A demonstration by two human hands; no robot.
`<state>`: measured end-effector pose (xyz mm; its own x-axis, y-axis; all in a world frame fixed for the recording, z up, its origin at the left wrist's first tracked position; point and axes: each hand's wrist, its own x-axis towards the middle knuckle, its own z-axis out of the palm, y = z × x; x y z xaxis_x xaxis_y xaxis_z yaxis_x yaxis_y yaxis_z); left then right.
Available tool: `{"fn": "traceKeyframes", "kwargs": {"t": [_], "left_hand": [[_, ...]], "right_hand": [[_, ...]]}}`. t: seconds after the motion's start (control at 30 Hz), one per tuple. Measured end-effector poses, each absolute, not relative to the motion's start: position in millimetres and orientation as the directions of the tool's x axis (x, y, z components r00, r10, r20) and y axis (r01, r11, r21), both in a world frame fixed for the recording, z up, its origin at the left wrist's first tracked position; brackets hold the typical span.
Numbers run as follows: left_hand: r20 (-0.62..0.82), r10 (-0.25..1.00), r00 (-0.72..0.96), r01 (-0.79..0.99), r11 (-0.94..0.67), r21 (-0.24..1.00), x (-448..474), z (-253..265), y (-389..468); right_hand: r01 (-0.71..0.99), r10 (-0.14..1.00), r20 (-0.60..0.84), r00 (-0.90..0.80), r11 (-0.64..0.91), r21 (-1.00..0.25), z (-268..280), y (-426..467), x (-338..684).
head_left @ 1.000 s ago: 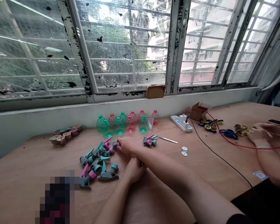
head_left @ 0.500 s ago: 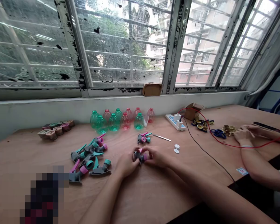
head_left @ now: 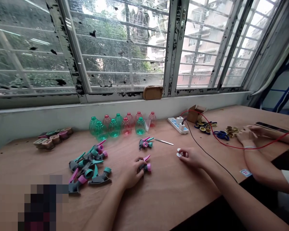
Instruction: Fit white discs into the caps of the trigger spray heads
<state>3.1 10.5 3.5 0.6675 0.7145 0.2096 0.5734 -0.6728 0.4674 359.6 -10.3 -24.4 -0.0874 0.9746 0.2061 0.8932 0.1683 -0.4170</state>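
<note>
Grasping grey-and-pink spray head [head_left: 148, 167] with left hand [head_left: 132, 173] over tabletop [head_left: 159, 195], nearer than small cluster of spray heads [head_left: 145, 143]. Moved, with right hand [head_left: 192, 157], from spray head in earlier frame to white discs [head_left: 178, 155]; impossible to tell whether pinching any.

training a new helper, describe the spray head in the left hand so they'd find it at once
On the brown table, start at the red and green bottles. Nearer the camera, the left hand holds a grey-and-pink spray head. Only it is held; the pile leftward and cluster behind lie loose.
</note>
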Motion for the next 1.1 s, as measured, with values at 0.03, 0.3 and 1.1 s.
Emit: {"fn": "traceKeyframes", "kwargs": {"t": [0.03,0.3,1.1], "left_hand": [[0.206,0.713,0.671,0.576,-0.675,0.462,3,3,10],[0.153,0.622,0.768,0.523,-0.747,0.411,1,9,9],[0.288,0.760,0.582,0.558,-0.631,0.539,4,12,7]], "right_hand": [[0.892,0.974,0.202,-0.103,0.180,-0.414,-25,-10,359],[0.867,0.982,0.073,-0.175,0.189,-0.462,-13,-2,361],[-0.099,0.955,0.294,-0.039,0.289,-0.952,5,47,207]]}}
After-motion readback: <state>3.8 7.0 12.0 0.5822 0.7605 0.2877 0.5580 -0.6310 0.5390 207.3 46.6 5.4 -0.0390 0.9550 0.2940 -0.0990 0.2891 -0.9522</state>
